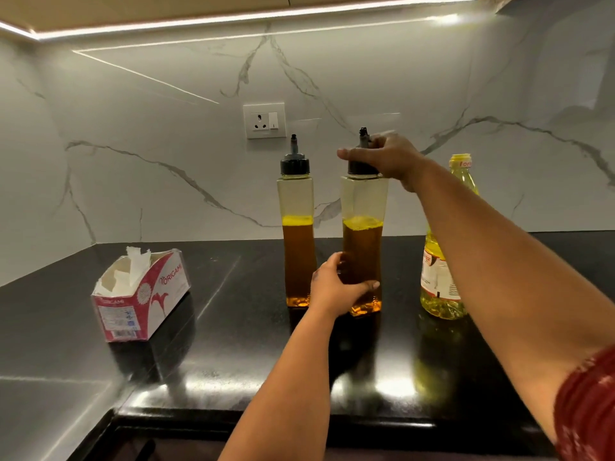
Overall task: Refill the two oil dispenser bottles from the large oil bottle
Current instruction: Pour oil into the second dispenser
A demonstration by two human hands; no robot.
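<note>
Here we have the right hand (386, 154) curled over the black screw cap with its pouring spout (363, 161) on the nearer of the 2 tall, clear plastic dispenser bottles (363, 247), while the left hand (339, 287) wraps its fingers round that bottle's lower body; both hands are grasping, neither is released. This bottle stands on the black polished countertop (233, 344) toward its back edge, with the second clear dispenser bottle with a black spouted cap (297, 247) just beside it on the left and the large yellow-capped plastic bottle of pale yellow oil (442, 277) near it on the right, partly hidden behind the right forearm. Both dispensers look a little over half full of dark amber oil. We judge that the cap is being turned, though which way we cannot tell. The main risk is the tall, narrow bottle tipping if the twist outruns the lower grip, especially if the plastic is oily, spilling onto the glossy countertop. The right forearm passes close to the large bottle and could knock it. A red and white cardboard tissue box (141, 294) sits well apart toward the left edge, handy for drips.
</note>
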